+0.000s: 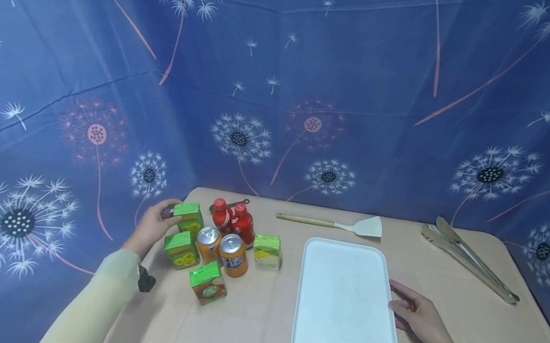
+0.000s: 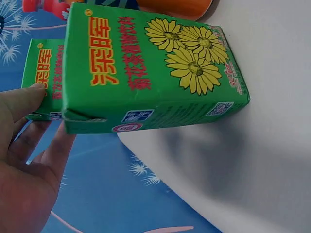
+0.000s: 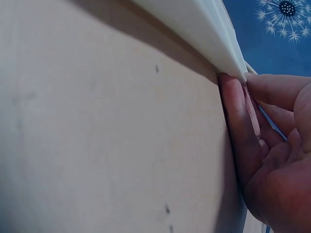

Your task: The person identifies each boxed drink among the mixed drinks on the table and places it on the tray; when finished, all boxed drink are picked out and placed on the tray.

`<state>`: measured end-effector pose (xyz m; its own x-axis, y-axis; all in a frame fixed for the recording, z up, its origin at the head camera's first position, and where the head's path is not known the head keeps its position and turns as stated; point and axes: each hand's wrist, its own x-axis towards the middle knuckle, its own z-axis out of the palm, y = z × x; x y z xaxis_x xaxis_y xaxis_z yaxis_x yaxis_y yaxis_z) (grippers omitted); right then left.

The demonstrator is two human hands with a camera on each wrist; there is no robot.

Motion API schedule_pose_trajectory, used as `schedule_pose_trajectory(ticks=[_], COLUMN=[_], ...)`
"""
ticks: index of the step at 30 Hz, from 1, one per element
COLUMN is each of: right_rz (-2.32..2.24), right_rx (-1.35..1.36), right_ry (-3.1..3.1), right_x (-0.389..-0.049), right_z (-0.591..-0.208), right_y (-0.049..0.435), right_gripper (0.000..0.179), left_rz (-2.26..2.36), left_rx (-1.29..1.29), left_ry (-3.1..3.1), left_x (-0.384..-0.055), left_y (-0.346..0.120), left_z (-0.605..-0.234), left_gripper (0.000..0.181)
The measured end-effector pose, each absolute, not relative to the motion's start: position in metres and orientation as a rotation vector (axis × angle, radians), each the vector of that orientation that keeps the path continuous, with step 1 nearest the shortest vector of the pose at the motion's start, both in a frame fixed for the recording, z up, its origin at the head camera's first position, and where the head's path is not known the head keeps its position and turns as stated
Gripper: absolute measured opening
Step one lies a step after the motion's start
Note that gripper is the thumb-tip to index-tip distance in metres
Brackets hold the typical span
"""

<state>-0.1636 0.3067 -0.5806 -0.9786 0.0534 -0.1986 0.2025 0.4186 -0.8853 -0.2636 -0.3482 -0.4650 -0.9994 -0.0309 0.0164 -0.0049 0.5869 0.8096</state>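
My left hand (image 1: 156, 222) grips the rear green drink carton (image 1: 189, 217), thumb on one side and fingers round behind it. In the left wrist view a second green carton with yellow flowers (image 2: 160, 68) stands in front and partly hides the held carton (image 2: 41, 73). On the right, my right hand (image 1: 422, 321) pinches the long right edge of a white tray (image 1: 347, 312). The right wrist view has the thumb above the tray's rim (image 3: 214, 34) and the fingers under it.
Two orange cans (image 1: 234, 255), two red-capped bottles (image 1: 243, 225), a brown-and-green carton (image 1: 208, 283) and a pale yellow-green carton (image 1: 267, 252) stand by the held carton. A spatula (image 1: 335, 223) lies behind the tray, and tongs (image 1: 472, 261) at back right.
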Motion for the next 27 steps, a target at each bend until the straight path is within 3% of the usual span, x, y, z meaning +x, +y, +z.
schedule_pose_trajectory(ticks=[27], right_rz=[-1.63], right_rx=[0.249], right_ry=[2.463], right_x=[-0.164], right_z=[-0.581], right_y=[0.309], right_gripper=[0.068], left_rz=[-1.384], left_rx=[-0.22], left_ry=[-2.685], left_x=[-0.243], left_y=[-0.34], left_z=[-0.409], left_gripper=[0.053])
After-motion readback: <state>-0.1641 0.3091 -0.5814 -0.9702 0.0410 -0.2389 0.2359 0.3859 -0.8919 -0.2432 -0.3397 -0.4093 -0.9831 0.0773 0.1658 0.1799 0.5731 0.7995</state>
